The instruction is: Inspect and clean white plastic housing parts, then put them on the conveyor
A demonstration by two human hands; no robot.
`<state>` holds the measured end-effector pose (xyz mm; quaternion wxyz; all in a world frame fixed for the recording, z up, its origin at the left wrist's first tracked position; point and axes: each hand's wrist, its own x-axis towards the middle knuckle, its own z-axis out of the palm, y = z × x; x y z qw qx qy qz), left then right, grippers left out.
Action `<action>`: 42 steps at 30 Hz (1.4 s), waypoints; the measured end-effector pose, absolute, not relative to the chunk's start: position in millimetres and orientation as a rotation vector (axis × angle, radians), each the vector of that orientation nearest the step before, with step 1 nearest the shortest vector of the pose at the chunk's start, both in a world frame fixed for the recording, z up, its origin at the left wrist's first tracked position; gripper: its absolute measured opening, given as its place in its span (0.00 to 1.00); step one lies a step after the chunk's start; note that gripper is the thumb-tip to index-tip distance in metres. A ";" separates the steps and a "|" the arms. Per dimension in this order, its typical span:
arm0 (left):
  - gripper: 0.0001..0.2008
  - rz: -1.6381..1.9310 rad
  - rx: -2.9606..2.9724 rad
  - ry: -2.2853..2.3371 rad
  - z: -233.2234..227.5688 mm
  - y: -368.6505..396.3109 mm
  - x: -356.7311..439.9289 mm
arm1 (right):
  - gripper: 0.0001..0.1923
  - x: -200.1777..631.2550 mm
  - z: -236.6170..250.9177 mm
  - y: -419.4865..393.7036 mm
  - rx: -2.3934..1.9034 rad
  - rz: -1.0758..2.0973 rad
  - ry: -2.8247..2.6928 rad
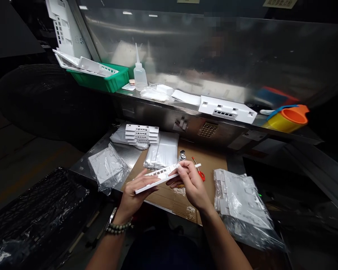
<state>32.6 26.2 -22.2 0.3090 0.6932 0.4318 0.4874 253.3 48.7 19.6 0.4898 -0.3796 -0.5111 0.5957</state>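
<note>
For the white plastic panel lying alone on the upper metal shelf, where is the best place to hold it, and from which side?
Probably grip the white panel across its narrow depth, near the middle, coming from above and the front. It lies flat, long and thin; its slotted front edge faces the person, free of neighbours.

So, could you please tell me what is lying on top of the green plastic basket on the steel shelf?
Flat white slotted plastic panels lie across the green plastic basket, overhanging its left end. What is inside the basket beneath them is hidden.
</note>
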 end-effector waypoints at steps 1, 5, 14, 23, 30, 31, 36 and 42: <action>0.16 1.360 1.749 1.202 -25.5 27.5 33.4 | 0.16 250.2 18.9 46.3 -0.915 1.397 -1.213; 0.37 1.557 1.012 1.188 -23.5 32.5 39.2 | 0.10 250.8 14.0 35.6 -0.866 1.136 -1.205; 0.31 1.203 0.359 0.646 26.8 55.7 45.8 | 0.15 272.4 2.3 21.9 -0.761 1.138 -1.459; 0.28 1.336 0.286 0.705 60.6 61.3 59.9 | 0.12 253.5 27.7 14.6 -0.939 0.733 -1.516; 0.27 1.301 0.222 0.628 64.8 54.1 72.7 | 0.18 208.5 38.7 9.4 -0.798 0.788 -1.705; 0.27 1.304 0.206 0.623 65.7 53.2 73.4 | 0.18 205.7 39.1 9.6 -0.791 0.748 -1.743; 0.26 1.363 0.079 0.662 67.7 50.4 72.1 | 0.15 202.0 35.7 9.5 -0.770 0.733 -1.784; 0.26 1.420 0.084 0.684 60.2 47.9 67.2 | 0.12 212.1 41.4 10.0 -0.743 0.757 -1.881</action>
